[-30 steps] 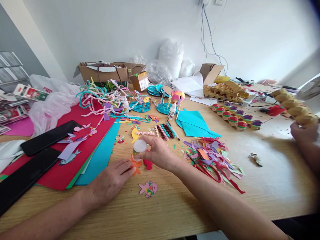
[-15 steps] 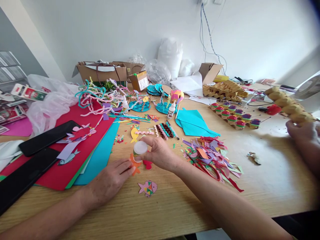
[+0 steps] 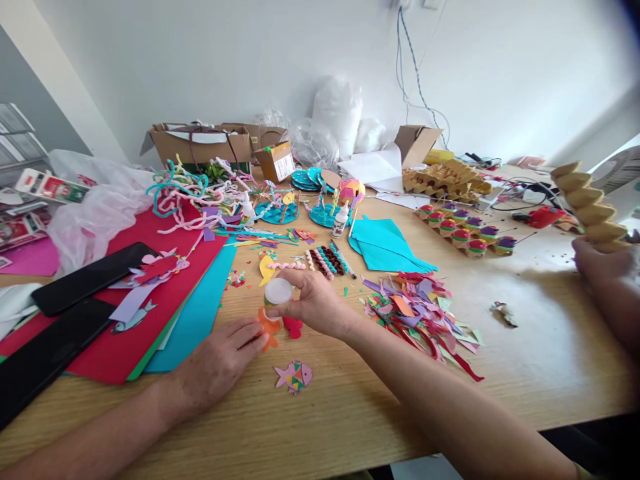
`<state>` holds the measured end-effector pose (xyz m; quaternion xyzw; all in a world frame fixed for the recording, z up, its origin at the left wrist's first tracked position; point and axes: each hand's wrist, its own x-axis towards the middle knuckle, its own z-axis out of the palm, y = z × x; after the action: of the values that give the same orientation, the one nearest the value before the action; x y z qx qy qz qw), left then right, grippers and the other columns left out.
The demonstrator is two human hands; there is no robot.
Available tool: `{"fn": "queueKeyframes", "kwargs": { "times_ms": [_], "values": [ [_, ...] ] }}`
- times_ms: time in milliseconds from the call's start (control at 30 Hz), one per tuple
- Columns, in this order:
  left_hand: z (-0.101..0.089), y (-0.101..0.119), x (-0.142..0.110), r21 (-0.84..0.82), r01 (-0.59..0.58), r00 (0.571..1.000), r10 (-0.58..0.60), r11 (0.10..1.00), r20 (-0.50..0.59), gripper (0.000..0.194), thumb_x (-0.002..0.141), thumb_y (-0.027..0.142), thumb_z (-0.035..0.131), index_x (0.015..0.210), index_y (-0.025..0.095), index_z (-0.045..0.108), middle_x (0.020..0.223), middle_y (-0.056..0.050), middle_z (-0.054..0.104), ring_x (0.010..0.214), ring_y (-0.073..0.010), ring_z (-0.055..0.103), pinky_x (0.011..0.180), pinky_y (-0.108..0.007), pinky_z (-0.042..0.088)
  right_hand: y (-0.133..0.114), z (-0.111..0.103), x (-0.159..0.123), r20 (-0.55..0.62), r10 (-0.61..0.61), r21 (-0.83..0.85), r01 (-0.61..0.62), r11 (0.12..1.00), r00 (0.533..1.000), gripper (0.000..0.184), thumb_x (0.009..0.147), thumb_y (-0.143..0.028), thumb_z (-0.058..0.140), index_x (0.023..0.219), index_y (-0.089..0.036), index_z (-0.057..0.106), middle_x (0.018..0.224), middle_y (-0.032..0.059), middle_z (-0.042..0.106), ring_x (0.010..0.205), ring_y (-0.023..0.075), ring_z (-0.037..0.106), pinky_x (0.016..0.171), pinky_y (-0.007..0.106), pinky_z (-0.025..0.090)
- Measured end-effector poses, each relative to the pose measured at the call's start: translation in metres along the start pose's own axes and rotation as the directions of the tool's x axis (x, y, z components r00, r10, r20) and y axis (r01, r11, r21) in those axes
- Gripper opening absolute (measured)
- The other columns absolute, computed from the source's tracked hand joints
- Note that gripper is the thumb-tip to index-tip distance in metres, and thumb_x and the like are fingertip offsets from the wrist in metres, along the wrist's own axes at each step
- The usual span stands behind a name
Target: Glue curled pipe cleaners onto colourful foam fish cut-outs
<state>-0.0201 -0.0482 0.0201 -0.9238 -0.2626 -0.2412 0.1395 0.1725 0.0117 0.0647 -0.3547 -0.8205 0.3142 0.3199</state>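
Note:
My right hand [image 3: 317, 303] is closed around a small round tub [image 3: 278, 291] with a translucent white lid, thumb and fingers on its sides. The tub is over the upper part of an orange paper fish [image 3: 271, 332], hiding some of it. At the left edge of that cutout, the fingertips of my left hand [image 3: 220, 357] are closed together and hold it at the tabletop. A red paper cutout [image 3: 293, 327] lies partly under my right hand. Closer to me is a pink paper fish [image 3: 294, 377] with coloured triangles. Beyond the tub lies a yellow paper fish [image 3: 265, 270].
Paper scraps [image 3: 417, 303] and red-handled scissors [image 3: 425, 343] lie right of my forearm. Coloured sheets [image 3: 200, 307] and black phones [image 3: 93, 277] are on the left. A glue bottle [image 3: 340, 221] stands behind. At right, another person's hand [image 3: 607, 273] holds an egg carton [image 3: 587, 200].
The other person's egg carton has been tipped to a steeper angle. The view has shifted slightly. My hands, the tub and the orange fish keep nearly the same arrangement.

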Motion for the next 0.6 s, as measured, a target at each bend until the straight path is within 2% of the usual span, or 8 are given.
{"fn": "queueKeyframes", "kwargs": {
  "times_ms": [100,267,467,600],
  "values": [
    [0.0012,-0.0009,-0.0017,0.007,-0.005,1.000,0.005,1.000,0.008,0.043,0.100,0.015,0.018,0.097,0.012,0.060,0.094,-0.007,0.066,0.092,-0.0162,0.062,0.080,-0.027,0.055,0.0012,0.0016,0.0008,-0.016,-0.002,-0.024,0.002,1.000,1.000,0.021,0.065,-0.027,0.077,0.069,-0.017,0.059,0.071,-0.0021,0.058,0.071,0.0135,0.053,0.066,0.023,0.036],
    [0.0021,-0.0006,-0.0045,0.002,-0.004,0.999,0.004,1.000,0.033,0.040,0.099,0.014,0.021,0.098,0.012,0.060,0.095,-0.006,0.065,0.096,-0.0171,0.061,0.082,-0.029,0.055,0.0004,-0.0006,-0.0025,0.035,0.029,0.023,-0.030,0.999,0.999,0.020,0.068,-0.029,0.075,0.073,-0.017,0.060,0.072,-0.0022,0.060,0.068,0.0122,0.053,0.062,0.022,0.036],
    [0.0019,-0.0009,-0.0041,0.020,-0.013,0.999,0.013,1.000,0.040,0.043,0.099,0.014,0.018,0.098,0.011,0.061,0.096,-0.007,0.065,0.095,-0.0174,0.061,0.081,-0.029,0.055,0.0014,0.0012,0.0007,-0.022,0.005,-0.026,-0.005,1.000,1.000,0.021,0.065,-0.027,0.077,0.069,-0.016,0.059,0.073,-0.0015,0.059,0.073,0.0139,0.053,0.067,0.024,0.036],
    [0.0026,-0.0011,-0.0053,0.017,-0.009,0.998,0.008,1.000,0.054,0.041,0.099,0.014,0.019,0.100,0.012,0.060,0.096,-0.007,0.065,0.097,-0.0177,0.060,0.083,-0.030,0.055,0.0009,0.0019,0.0003,0.007,0.031,0.006,-0.031,0.999,0.999,0.020,0.066,-0.027,0.076,0.072,-0.016,0.060,0.073,-0.0013,0.059,0.071,0.0139,0.053,0.065,0.024,0.037]
  ]
}}
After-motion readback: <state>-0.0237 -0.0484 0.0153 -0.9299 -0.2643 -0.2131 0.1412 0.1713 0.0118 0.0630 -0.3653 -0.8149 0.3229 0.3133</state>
